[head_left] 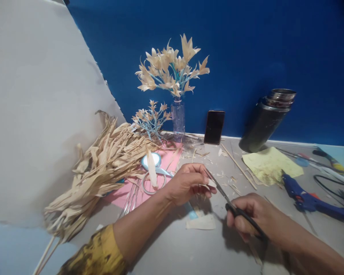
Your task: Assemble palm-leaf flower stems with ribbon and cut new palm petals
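My left hand (189,181) pinches a small pale piece of dried husk (211,183) between thumb and fingers. Black-handled scissors (244,217) are gripped in my right hand (250,214), their blades reaching up-left to the husk piece at my left fingertips. Whether the blades touch the husk I cannot tell. Below my hands a flat cut strip of husk (200,222) lies on the table. Left of my left hand, a roll of light-blue ribbon (151,160) and a ring of tape (143,187) rest on pink paper (117,196), with a loose husk petal (151,170) across them.
A large bundle of dried husks (103,160) lies at left. Husk flowers (174,68) stand in a clear bottle (177,118) at the back, beside a phone (214,127) and a dark flask (265,122). A blue glue gun (309,200) and yellow paper (272,164) with scraps lie right.
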The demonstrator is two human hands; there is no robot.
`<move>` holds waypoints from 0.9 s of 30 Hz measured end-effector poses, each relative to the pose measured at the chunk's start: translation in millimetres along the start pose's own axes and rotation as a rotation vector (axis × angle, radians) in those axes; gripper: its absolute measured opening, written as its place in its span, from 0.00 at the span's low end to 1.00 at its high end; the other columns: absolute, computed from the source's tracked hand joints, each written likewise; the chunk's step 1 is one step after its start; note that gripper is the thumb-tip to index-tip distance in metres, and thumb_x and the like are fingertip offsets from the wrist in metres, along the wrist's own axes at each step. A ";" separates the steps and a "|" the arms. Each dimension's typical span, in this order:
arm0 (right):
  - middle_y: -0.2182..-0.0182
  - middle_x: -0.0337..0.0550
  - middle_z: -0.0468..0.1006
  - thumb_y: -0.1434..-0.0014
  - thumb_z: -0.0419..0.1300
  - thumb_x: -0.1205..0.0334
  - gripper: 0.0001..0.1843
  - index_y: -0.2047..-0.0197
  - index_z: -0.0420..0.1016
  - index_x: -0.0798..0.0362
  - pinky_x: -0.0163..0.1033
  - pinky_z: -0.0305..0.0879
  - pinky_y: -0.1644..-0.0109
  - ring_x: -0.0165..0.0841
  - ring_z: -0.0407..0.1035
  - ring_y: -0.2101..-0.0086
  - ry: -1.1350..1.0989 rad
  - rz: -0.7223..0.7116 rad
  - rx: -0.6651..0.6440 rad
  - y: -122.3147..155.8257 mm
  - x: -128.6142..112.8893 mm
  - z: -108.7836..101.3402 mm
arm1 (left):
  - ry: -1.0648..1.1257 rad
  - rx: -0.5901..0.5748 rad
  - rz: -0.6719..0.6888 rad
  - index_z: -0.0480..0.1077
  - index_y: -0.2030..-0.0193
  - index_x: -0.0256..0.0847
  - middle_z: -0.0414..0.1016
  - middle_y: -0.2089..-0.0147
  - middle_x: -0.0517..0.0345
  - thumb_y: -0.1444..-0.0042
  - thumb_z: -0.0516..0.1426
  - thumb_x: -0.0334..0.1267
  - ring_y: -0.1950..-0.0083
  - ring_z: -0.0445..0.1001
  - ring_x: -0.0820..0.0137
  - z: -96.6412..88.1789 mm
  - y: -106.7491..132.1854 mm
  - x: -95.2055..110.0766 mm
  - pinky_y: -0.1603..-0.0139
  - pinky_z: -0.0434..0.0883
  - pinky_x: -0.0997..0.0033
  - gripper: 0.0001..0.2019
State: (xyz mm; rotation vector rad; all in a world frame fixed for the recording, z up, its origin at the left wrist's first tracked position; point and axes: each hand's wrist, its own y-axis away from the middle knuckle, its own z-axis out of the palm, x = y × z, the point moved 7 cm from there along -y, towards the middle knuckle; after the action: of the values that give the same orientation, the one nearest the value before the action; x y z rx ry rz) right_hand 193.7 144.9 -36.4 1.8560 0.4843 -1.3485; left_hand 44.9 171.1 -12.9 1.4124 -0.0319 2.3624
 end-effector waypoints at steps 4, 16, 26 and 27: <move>0.83 0.36 0.71 0.49 0.61 0.58 0.10 0.76 0.73 0.55 0.30 0.51 0.76 0.25 0.58 0.81 0.036 0.026 0.015 0.5 -0.1 -1.2 | 0.001 -0.006 -0.013 0.68 0.74 0.35 0.71 0.74 0.59 0.61 0.67 0.34 0.72 0.77 0.67 -0.5 0.2 1.1 0.74 0.71 0.72 0.11; 0.84 0.36 0.68 0.50 0.59 0.59 0.09 0.77 0.66 0.54 0.31 0.48 0.77 0.25 0.54 0.81 0.141 0.058 0.026 2.9 -0.7 -7.1 | -0.021 0.022 0.002 0.70 0.73 0.34 0.73 0.76 0.59 0.61 0.72 0.40 0.74 0.77 0.70 -7.9 0.7 8.3 0.73 0.73 0.74 0.17; 0.86 0.33 0.62 0.49 0.57 0.59 0.13 0.81 0.61 0.52 0.33 0.44 0.77 0.25 0.51 0.81 0.192 0.031 0.055 -0.7 2.3 -11.1 | 0.011 0.080 0.034 0.70 0.75 0.34 0.75 0.78 0.58 0.63 0.73 0.39 0.74 0.78 0.69 -11.3 -2.1 7.4 0.72 0.74 0.74 0.17; 0.86 0.33 0.62 0.48 0.56 0.59 0.14 0.81 0.60 0.52 0.33 0.44 0.77 0.25 0.51 0.81 0.189 0.029 0.058 -1.1 2.7 -11.3 | 0.017 0.087 0.038 0.71 0.75 0.34 0.75 0.78 0.57 0.63 0.73 0.39 0.74 0.78 0.69 -11.8 -2.4 6.5 0.71 0.75 0.73 0.17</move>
State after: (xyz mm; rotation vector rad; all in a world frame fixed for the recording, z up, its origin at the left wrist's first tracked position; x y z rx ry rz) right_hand 201.0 153.9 -37.7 2.0409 0.5170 -1.1849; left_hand 33.0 177.9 -13.6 1.4437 0.0499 2.4337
